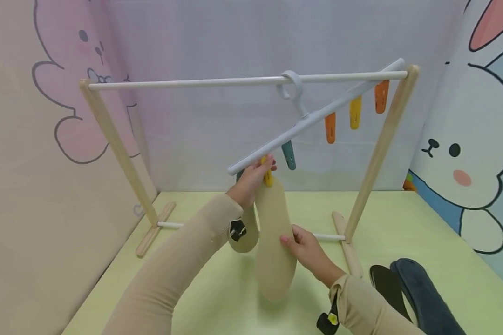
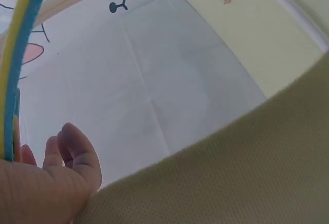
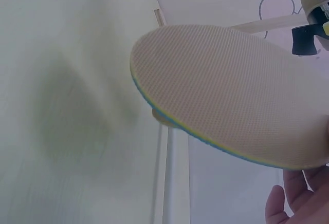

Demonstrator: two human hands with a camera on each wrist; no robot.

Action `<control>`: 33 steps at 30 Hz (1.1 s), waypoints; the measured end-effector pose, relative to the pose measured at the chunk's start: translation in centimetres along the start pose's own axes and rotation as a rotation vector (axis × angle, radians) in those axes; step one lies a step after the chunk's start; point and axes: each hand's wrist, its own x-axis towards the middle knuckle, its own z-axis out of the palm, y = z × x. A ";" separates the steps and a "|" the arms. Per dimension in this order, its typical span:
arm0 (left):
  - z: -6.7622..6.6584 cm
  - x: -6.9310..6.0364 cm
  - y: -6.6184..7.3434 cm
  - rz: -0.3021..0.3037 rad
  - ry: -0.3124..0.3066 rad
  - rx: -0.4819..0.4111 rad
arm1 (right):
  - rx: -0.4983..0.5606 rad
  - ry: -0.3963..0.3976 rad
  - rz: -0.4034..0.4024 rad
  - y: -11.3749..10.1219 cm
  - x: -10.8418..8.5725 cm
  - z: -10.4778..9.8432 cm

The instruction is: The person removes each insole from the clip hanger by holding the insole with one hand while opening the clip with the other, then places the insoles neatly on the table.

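Your left hand [image 1: 252,182] pinches the yellow clip [image 1: 268,179] and your right hand [image 1: 310,252] the 3 o'clock edge of the insole [image 1: 274,223], which, below the 8 o'clock end of the hanger [image 1: 272,144], could drop if clipped too shallowly.

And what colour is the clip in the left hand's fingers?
Yellow; the clip in the left hand shows best in the head view.

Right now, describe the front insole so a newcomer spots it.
On the wooden-legged rack hangs a tilted white hanger. Below its lower half is the front insole, long and beige. Unlike the rear insole, its side edge is pinched by the right hand, and a yellow clip sits at its top.
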 end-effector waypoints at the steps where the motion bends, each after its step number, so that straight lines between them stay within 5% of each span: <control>1: 0.1 -0.1 0.1 0.005 0.008 -0.015 | 0.004 0.012 0.011 -0.1 0.0 0.1; 12: 0.4 -0.5 0.6 0.074 0.045 -0.107 | 0.041 0.159 0.091 -0.5 0.1 0.8; 33: 0.1 -0.6 0.8 0.109 0.071 -0.162 | 0.046 0.169 0.079 -0.6 0.3 0.8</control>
